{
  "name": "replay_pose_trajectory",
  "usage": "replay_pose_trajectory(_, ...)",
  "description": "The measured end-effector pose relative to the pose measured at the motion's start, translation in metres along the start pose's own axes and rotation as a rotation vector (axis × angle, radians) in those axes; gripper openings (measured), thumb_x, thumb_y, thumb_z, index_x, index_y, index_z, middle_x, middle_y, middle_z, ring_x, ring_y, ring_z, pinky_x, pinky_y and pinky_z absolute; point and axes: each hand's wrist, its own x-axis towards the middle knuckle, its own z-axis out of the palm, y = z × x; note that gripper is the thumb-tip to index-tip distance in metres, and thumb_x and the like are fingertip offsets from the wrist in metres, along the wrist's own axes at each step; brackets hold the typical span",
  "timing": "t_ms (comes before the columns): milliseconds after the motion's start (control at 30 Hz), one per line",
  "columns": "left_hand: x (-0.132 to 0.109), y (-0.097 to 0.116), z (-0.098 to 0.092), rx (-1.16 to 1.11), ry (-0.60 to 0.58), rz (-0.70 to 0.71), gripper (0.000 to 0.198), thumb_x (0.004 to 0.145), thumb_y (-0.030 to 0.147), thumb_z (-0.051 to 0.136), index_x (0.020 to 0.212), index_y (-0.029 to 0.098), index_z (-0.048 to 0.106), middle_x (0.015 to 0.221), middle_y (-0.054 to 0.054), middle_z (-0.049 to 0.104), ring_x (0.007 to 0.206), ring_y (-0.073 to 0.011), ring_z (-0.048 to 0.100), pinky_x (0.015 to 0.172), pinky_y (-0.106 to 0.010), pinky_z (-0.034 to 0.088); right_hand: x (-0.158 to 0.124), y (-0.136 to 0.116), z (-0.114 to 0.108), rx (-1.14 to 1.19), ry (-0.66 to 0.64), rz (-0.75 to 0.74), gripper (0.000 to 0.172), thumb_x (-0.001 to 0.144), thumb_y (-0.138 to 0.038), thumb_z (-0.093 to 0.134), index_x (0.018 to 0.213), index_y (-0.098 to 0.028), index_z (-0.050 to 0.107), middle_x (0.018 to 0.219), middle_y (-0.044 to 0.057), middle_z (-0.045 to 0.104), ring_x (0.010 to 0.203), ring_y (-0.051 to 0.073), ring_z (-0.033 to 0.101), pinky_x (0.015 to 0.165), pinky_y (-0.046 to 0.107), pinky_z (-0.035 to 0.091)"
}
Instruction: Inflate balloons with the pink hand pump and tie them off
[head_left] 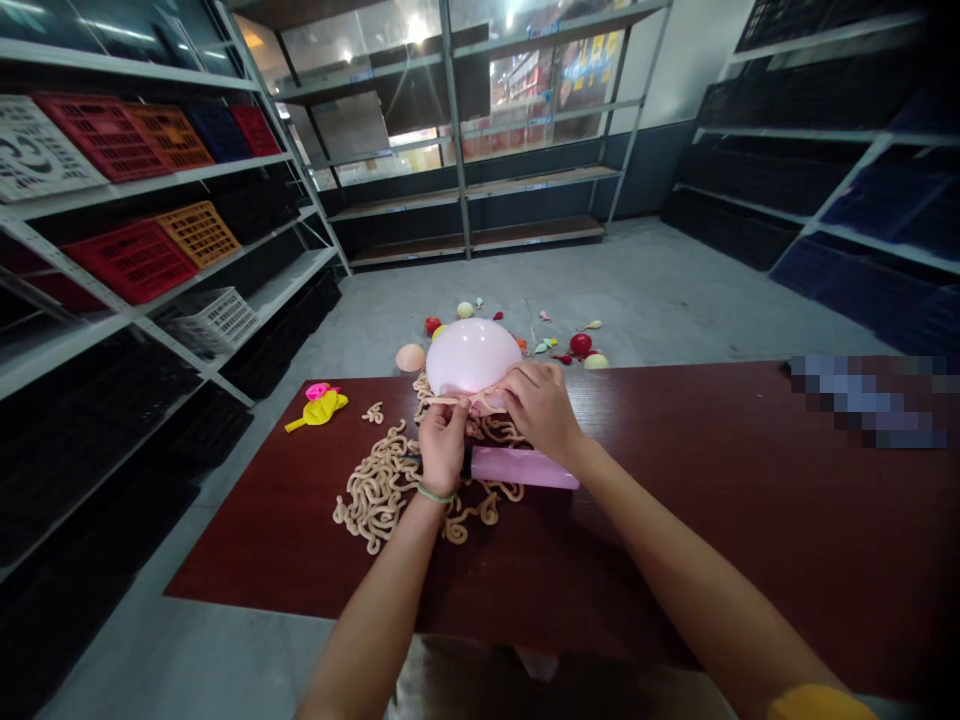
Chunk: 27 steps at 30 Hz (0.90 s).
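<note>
While both of my hands are busy at the middle of the dark red wooden bench [675, 520], I judge the thing between them as very light, soft and easy to burst. Nearest me, my left hand [442, 445] is closed, pinching a cream string that stretches across to my right hand [541, 408], which is closed on the neck of the inflated pale pink rubber balloon [471, 355]. The balloon rests on the bench just beyond my knuckles, touching them. Its skin looks smooth and likely slippery, so the knotted neck is the place to hold, not the round body, and fingernails should keep off it. Under my wrists lies a pink plastic cylinder, probably a hand pump [523, 467], over a loose heap of cream curly uninflated balloons [379, 487], limp and prone to tangle. Further left sits a flat yellow and pink balloon pair [319, 405].

The bench top is flat, matte and hard. Beyond its far edge, the grey concrete floor [660, 290] carries small scattered coloured balloons [581, 345]. Metal shelving with red and orange plastic crates [135, 260] lines the left; dark shelves stand right and far.
</note>
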Motion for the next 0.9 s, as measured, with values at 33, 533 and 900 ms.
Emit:
replay_pose_trajectory(33,0.001,-0.001,0.000,-0.004,0.003,-0.006,0.033,0.084,0.048,0.068,0.084,0.016,0.061,0.067,0.000,0.063,0.052,-0.0098,0.053,0.052,-0.022,0.042,-0.001,0.000,0.001,0.012,0.003,0.009,0.017,0.098,-0.025,0.044,0.088,-0.020,0.057,0.096,0.006,0.065,0.097,0.022,0.056,0.087,0.039,0.034)
replay_pose_trajectory(533,0.001,-0.014,-0.005,0.164,-0.214,0.219,0.027,0.090,0.043,0.062,0.087,0.017,0.068,0.078,-0.006,0.071,0.072,-0.0181,0.066,0.070,-0.029,0.052,0.005,-0.002,0.018,1.308,0.075,0.708,0.106,0.073,-0.051,0.075,0.154,-0.038,0.008,0.159,0.009,0.028,0.136,0.027,0.045,0.102,0.047,0.049)
replay_pose_trajectory(900,0.002,-0.001,-0.011,0.016,-0.162,0.170,0.036,0.094,0.049,0.054,0.112,0.019,0.063,0.100,-0.009,0.070,0.078,-0.0187,0.070,0.079,-0.034,0.055,0.013,-0.016,0.009,1.149,0.342,0.658,0.102,0.080,-0.046,0.067,0.155,-0.041,-0.003,0.164,0.008,0.019,0.140,0.027,0.041,0.098,0.049,0.053)
